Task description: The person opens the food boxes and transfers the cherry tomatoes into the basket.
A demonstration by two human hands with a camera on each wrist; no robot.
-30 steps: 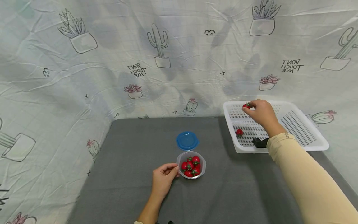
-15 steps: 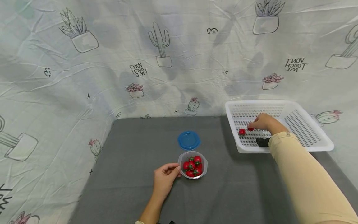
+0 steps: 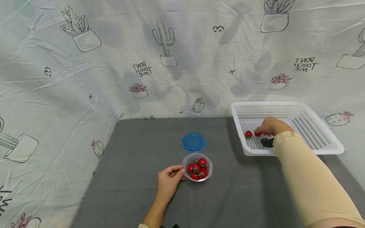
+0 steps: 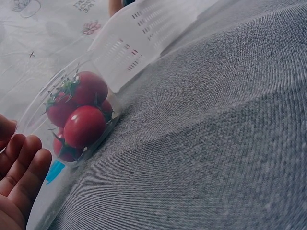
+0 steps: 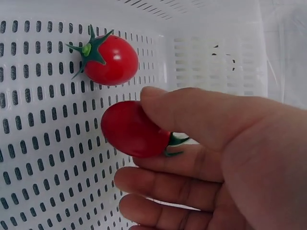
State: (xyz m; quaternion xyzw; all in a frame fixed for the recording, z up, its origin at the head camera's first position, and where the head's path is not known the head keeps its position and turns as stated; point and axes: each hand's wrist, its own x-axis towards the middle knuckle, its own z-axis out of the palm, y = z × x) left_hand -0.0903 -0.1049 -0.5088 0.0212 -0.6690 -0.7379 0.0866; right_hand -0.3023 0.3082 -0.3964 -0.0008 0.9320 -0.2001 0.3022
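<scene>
Low inside the white perforated basket (image 3: 322, 139), my right hand (image 3: 271, 126) pinches a red cherry tomato (image 5: 132, 128) between thumb and index finger. Its green stem end faces my palm in the right wrist view, and the other fingers spread below it. Beside it on the basket floor lies a second cherry tomato (image 5: 112, 61) with a green calyx. My left hand (image 3: 168, 182) pinches the left rim of a clear plastic tub (image 3: 210, 172). Several red cherry tomatoes (image 4: 85, 126) with green calyxes are heaped in the tub.
A blue lid (image 3: 194, 142) lies flat just behind the tub. The grey cloth (image 3: 137, 148) covers the table, backed by a white printed curtain (image 3: 114, 57). The black wrist camera (image 3: 267, 142) shows below my right hand, close to the basket's front wall.
My right hand has lowered the cherry tomato from near the basket's back rim to its floor, beside the other tomato. The left hand keeps its grip on the tub; the head view shifts slightly.
</scene>
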